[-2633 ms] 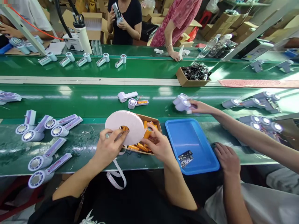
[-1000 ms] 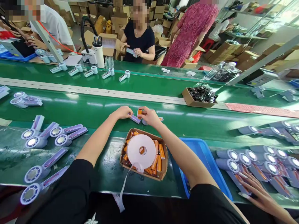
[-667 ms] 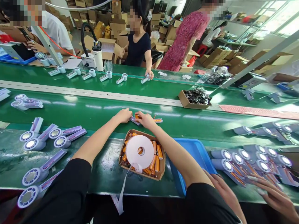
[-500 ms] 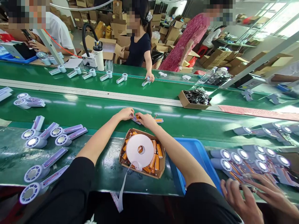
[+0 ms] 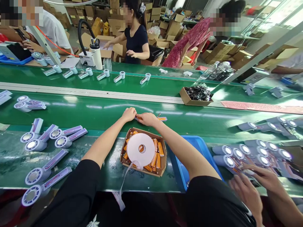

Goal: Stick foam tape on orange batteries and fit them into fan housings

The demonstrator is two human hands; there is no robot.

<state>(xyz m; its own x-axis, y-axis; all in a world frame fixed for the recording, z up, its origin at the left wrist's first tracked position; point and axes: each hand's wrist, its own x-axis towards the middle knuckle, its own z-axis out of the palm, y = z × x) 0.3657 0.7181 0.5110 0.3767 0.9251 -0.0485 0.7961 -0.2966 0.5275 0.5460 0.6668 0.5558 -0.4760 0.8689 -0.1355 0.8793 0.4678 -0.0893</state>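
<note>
My left hand (image 5: 129, 114) is closed on the end of a lavender fan handle (image 5: 136, 119), most of which the hands hide. Fingers bent, my right hand (image 5: 148, 119) presses at the same handle, on an orange battery (image 5: 139, 116) that barely shows under them. Just right of that hand lies another lavender handle piece (image 5: 163, 119) with orange inside and a thin red wire. Below both hands stands a cardboard box (image 5: 163, 171) of orange batteries, with a white tape roll (image 5: 146, 145) lying on top and its strip hanging over the table edge.
Several lavender fans (image 5: 35, 144) lie at left, more (image 5: 239, 153) at right. A blue tray (image 5: 196, 142) sits under my right forearm. Nearby work a co-worker's hands (image 5: 251, 189). Beyond the belt's pale rail (image 5: 94, 91) are a box of black parts (image 5: 194, 101) and several fans (image 5: 118, 76).
My right hand has settled lower over the handle, covering more of the orange battery. Across the belt, a person has let go of a fan and drawn the hand back.
</note>
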